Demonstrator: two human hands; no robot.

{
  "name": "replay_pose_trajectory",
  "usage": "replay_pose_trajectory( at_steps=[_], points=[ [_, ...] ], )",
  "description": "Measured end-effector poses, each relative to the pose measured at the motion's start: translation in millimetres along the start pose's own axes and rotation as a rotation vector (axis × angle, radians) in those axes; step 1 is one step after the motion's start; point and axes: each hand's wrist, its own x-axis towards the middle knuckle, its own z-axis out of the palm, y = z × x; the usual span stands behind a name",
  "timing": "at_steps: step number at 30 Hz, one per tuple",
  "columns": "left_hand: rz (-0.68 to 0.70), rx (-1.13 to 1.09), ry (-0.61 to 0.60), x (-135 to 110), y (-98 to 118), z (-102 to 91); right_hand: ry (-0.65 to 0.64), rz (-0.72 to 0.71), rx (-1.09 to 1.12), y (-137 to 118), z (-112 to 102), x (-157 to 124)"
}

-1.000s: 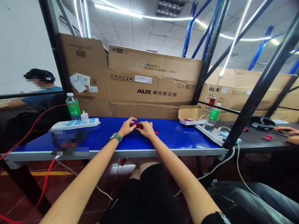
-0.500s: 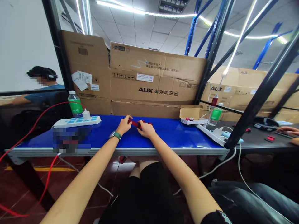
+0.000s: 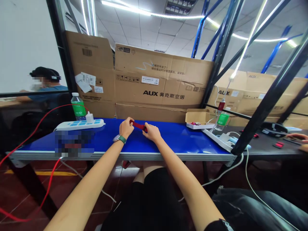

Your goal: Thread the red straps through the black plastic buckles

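Observation:
A narrow red strip, perhaps ribbon or webbing (image 3: 138, 125), stretches between my two hands just above the blue tabletop (image 3: 183, 141). My left hand (image 3: 126, 128), with a green-banded watch (image 3: 119, 138) on its wrist, pinches the strip's left end. Its right end is gripped by my right hand (image 3: 152, 132), where a darker red part shows at the fingertips. My fingers cover both ends, so the exact kind of thing cannot be made out.
A white power strip (image 3: 80, 124) and a water bottle (image 3: 78, 107) stand at left. An open small box (image 3: 197, 119) with red bits sits at the back right, near another bottle (image 3: 222, 119). Cardboard (image 3: 158, 86) walls the back. A co-worker's hand (image 3: 298, 138) shows far right.
The red strip now spans the gap between my hands more fully, drawn out straighter. My left hand has turned slightly and risen a little; the right hand has shifted slightly.

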Motion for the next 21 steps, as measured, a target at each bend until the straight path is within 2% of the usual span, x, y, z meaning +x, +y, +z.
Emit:
replay_pose_trajectory(
  at_steps=[3,5,7,9,12,15,18,19,21],
  points=[
    [-0.107,0.014,0.095,1.8,-5.0,-4.5,0.010,0.018,0.015,4.7,-1.1,0.0],
    [-0.188,0.020,0.201,3.7,-14.2,-8.7,0.016,0.064,0.025,12.7,-2.4,-0.6],
    [-0.251,0.033,0.335,5.5,-25.2,-13.1,0.044,0.165,0.042,24.9,-3.8,-1.4],
    [-0.269,0.041,0.391,7.1,-34.7,-15.6,0.120,0.328,0.067,39.6,-3.7,-2.0],
    [-0.207,0.036,0.295,8.8,-42.1,-12.7,0.200,0.604,0.075,60.7,2.7,-2.5],
    [-0.137,0.044,0.080,9.2,-44.1,-4.9,0.130,0.741,0.061,74.1,15.8,-3.7],
    [-0.096,0.083,-0.100,8.3,-45.4,0.0,0.071,0.776,-0.006,76.9,25.4,-5.5],
    [-0.103,0.091,-0.114,8.0,-45.7,0.1,0.083,0.761,-0.032,75.6,25.9,-5.9],
    [-0.158,0.091,-0.061,7.5,-45.9,-1.8,0.145,0.678,-0.078,69.8,22.5,-5.6]
  ],
)
